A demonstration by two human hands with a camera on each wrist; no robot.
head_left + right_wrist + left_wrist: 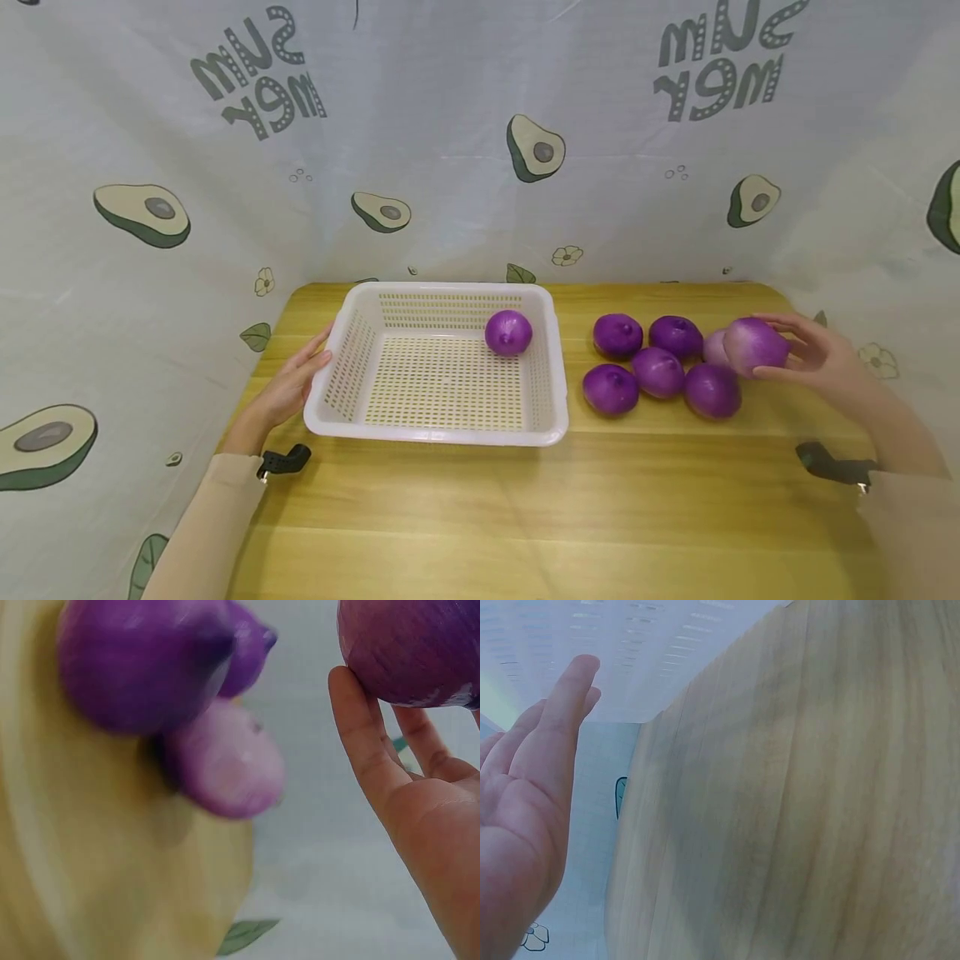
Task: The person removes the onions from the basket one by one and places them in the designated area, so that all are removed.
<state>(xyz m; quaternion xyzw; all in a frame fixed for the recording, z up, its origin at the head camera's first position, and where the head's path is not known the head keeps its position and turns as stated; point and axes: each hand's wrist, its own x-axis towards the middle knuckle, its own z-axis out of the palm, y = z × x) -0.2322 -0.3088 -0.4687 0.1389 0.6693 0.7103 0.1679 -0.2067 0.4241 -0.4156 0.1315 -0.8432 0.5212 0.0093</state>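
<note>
A white plastic basket [438, 435] with slotted walls stands on the table, and one purple onion [508, 332] lies in its right back part. My left hand [291, 387] touches the basket's left side with straight fingers; the left wrist view shows the fingers [562, 712] flat near the slotted wall. On the right, my right hand [813, 354] holds a purple onion [756, 347] between thumb and fingers. That onion [416, 649] is raised off the table in the right wrist view. Below and beside it is a paler onion [716, 347], partly hidden in the head view.
Several more purple onions [658, 372] lie grouped on the wooden table [450, 517] between the basket and my right hand. A pale sheet [450, 167] printed with avocados hangs behind the table and down both sides.
</note>
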